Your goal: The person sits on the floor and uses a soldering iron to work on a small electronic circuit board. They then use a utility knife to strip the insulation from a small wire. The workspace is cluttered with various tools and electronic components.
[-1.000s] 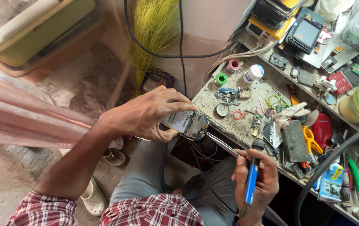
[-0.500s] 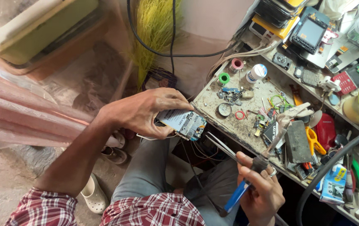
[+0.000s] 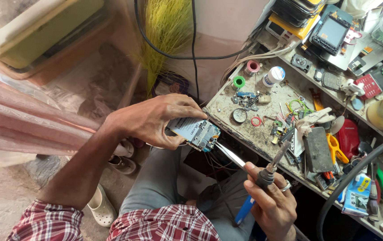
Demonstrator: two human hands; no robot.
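Since a moment ago the right hand (image 3: 269, 203) has turned the soldering iron (image 3: 262, 178) so its tip points up and away toward the bench, while thin metal tweezers (image 3: 229, 154), pinched in the same closed fist, now reach the board. That puts the tweezers, not the hot tip, at the work. Just beyond, the left hand (image 3: 155, 118) is wrapped tight around a bared phone circuit board (image 3: 198, 133), held in the air over the lap, beside the bench edge. Farther off, the cluttered workbench (image 3: 227, 117) carries a wire spool (image 3: 238, 82), a red cutter (image 3: 334, 149) and a stripped phone (image 3: 332, 32)
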